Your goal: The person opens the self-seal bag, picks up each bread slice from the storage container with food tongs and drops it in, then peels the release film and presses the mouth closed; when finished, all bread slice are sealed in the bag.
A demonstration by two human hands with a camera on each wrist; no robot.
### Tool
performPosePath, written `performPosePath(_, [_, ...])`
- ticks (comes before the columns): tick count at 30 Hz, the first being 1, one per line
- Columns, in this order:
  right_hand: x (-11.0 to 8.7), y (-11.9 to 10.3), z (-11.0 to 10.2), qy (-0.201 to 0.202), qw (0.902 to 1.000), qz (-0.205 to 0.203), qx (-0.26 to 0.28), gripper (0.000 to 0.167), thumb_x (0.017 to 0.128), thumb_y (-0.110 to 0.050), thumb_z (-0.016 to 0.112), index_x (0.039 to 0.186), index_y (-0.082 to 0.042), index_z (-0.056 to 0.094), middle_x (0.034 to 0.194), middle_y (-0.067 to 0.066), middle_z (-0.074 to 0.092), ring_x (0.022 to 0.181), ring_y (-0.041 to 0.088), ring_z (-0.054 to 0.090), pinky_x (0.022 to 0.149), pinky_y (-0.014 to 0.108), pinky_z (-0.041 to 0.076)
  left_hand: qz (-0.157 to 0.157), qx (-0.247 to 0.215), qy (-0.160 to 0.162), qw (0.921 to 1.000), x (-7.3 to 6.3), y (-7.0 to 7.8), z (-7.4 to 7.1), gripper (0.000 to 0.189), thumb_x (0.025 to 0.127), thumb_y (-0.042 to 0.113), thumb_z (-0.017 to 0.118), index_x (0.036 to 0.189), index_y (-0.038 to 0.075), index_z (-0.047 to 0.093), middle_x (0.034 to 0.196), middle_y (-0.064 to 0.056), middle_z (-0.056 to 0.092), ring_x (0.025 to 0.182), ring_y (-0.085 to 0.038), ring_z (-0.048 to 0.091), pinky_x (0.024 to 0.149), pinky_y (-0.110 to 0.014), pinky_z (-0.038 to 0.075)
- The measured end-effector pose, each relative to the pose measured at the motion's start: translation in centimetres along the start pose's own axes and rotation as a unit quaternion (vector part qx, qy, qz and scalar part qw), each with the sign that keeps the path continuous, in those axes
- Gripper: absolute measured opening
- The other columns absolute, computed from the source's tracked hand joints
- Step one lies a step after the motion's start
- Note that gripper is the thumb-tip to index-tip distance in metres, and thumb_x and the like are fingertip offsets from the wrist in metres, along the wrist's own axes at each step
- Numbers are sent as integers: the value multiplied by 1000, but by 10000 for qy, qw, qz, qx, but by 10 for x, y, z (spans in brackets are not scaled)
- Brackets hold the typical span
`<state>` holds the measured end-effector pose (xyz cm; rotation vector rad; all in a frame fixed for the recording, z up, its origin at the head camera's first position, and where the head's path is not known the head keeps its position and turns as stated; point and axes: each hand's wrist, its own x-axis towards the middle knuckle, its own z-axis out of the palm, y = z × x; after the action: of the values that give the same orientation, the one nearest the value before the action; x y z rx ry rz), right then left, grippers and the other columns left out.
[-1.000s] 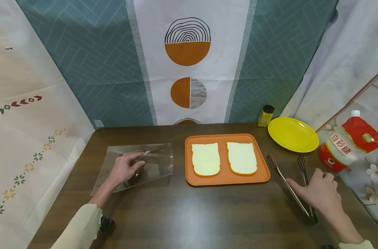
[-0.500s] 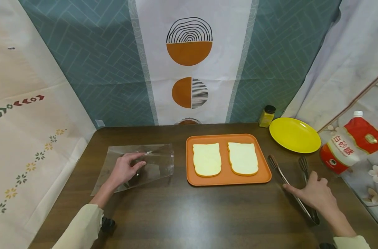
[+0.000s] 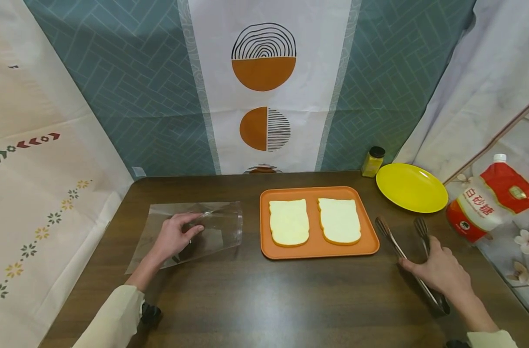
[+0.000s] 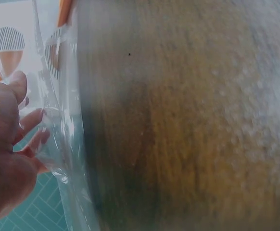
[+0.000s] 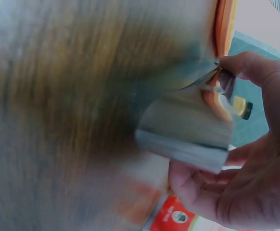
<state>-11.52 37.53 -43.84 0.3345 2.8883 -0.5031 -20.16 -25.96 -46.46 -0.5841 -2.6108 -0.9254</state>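
Observation:
A clear plastic bag (image 3: 223,220) lies flat on the left of the table. My left hand (image 3: 175,237) rests on it, thumb and forefinger apart; in the left wrist view the fingers (image 4: 31,125) show against the transparent film. On the right, metal tongs (image 3: 395,245) point away from me, their tips spread. My right hand (image 3: 445,273) grips them from above, thumb at the left arm and fingers round the right one. The right wrist view shows the tongs' bent end (image 5: 188,115) between thumb and curled fingers.
Between the hands, two bread slices (image 3: 289,223) lie side by side on an orange tray (image 3: 312,253). Behind the tongs are a yellow plate (image 3: 412,187) and a small black-lidded yellow jar (image 3: 372,163). A red-and-white sugar pouch (image 3: 482,208) stands at the right edge.
My right hand's fingers have come down round the tongs' right arm, and that arm has moved slightly toward the left one. The left hand and the bag have stayed put.

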Motion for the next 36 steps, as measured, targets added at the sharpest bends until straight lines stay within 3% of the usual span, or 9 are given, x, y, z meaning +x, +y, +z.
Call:
performPosePath(7, [-21, -31, 1, 762, 9964, -360, -36, 115, 82, -70, 66, 139, 22, 28, 117, 49, 43, 95, 64, 52, 64, 70, 46, 113, 10, 44, 9999, 1, -1, 2, 34, 86, 6, 79, 118, 0, 72, 114, -19, 70, 107, -41, 62, 87, -60, 49])
performPosePath(10, [-32, -51, 7, 901, 9947, -500, -56, 114, 81, -70, 67, 136, 24, 32, 116, 48, 45, 93, 62, 54, 64, 68, 48, 114, 12, 47, 9999, 0, -1, 3, 34, 86, 7, 80, 119, 0, 72, 115, -18, 70, 108, -42, 62, 88, -60, 49])
performPosePath(21, [-57, -111, 33, 783, 9952, -579, -122, 111, 79, -65, 71, 134, 24, 34, 107, 42, 52, 74, 51, 60, 57, 60, 50, 71, 2, -56, 10000, 0, 1, 4, 34, 87, 8, 79, 119, 0, 72, 116, -18, 70, 108, -42, 62, 88, -60, 49])
performPosePath(28, [-58, -131, 47, 903, 9936, -672, -92, 111, 77, -60, 74, 133, 27, 31, 97, 37, 53, 58, 38, 57, 45, 50, 47, 181, 55, 54, 9998, 0, 1, 5, 33, 85, 6, 80, 117, -1, 73, 113, -19, 70, 105, -42, 62, 85, -61, 50])
performPosePath(36, [-52, -144, 54, 882, 9935, -705, -121, 106, 77, -58, 74, 122, 29, 33, 82, 28, 47, 52, 34, 54, 44, 48, 48, 129, 23, 47, 9999, -1, 0, 4, 33, 85, 6, 80, 117, 0, 73, 114, -19, 70, 106, -42, 62, 85, -60, 50])
